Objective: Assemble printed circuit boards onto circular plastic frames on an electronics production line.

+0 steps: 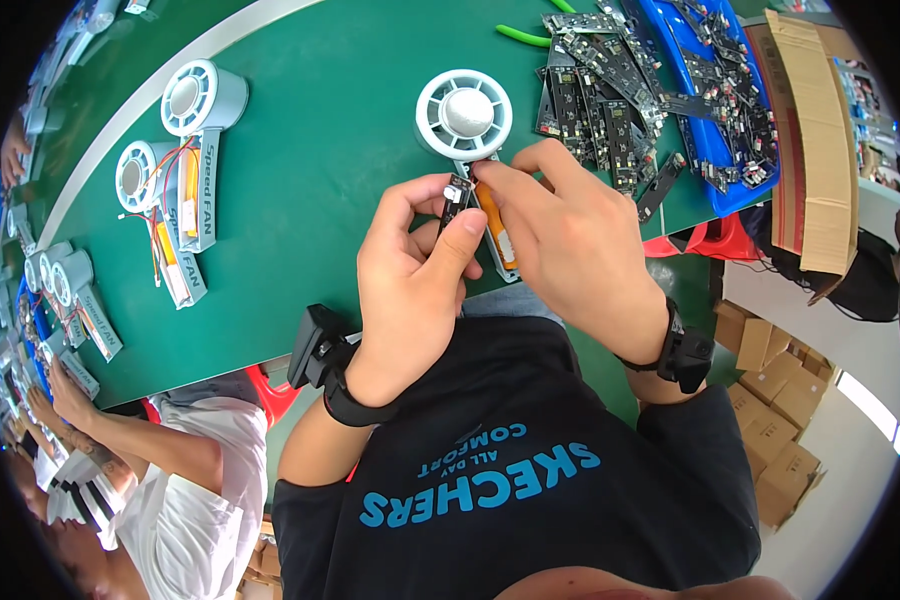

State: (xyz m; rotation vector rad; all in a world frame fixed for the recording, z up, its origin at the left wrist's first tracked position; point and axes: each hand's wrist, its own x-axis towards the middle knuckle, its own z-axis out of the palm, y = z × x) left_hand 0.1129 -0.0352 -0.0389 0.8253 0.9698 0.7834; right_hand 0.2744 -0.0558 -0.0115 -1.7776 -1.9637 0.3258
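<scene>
The left grip [410, 285], near the middle of the frame, is closed on a small black circuit board [455, 203], which it pinches between thumb and fingers, the board tilted and a white connector showing near its top end. Just to its right, the right grip [580, 225] has its fingers gathered at the neck of a handheld fan [464, 112]; the fingertips are partly hidden, so I cannot tell whether they pinch anything. The fan lies at the centre of the frame, its round pale head up and its open handle running down behind the hands, with an orange battery cell [497, 228] showing in the handle.

Black wrist straps carry dark devices, one [320, 350] on the left wrist and one [686, 355] on the right.

Around the hands spreads the green worktop [330, 130]. At its upper left lie two more open fans, one [203, 98] above and overlapping the other [142, 175], both with orange cells and thin wires showing. Upper right is a heap of black circuit boards [610, 110], just beside a blue tray [732, 202] holding more of them. An upright piece of cardboard [815, 150] stands right of the tray. Cartons [775, 410] are stacked at the lower right, and a co-worker in a white shirt [210, 500] sits at the lower left.
</scene>
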